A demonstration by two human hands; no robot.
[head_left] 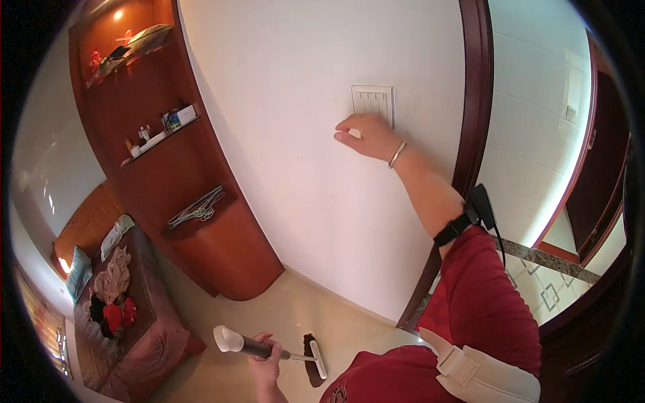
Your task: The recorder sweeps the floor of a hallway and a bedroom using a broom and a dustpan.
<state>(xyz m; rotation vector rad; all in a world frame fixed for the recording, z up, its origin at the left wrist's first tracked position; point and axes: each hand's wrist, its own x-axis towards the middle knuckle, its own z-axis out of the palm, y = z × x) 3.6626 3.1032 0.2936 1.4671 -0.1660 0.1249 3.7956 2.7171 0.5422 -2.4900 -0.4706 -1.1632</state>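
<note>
My left hand [265,359] is wrapped round the dark grip of a broom [254,347], whose pale end cap points up towards me. The broom's thin metal pole runs down to a white head with dark bristles [310,361] on the floor. High on the white wall, my right hand [368,134] is raised at the lower edge of a white light switch panel [373,102]. Its fingers are bent, with a gap between thumb and forefinger and nothing held. Whether any fingers touch the panel is hidden behind the hand.
Left stands a reddish wooden shelf unit [201,269] with hangers [198,209] and small bottles. Beyond it is a bed [151,329] with clothes on top. A dark door frame [476,101] borders a tiled room at right. The floor [208,316] is glossy beige.
</note>
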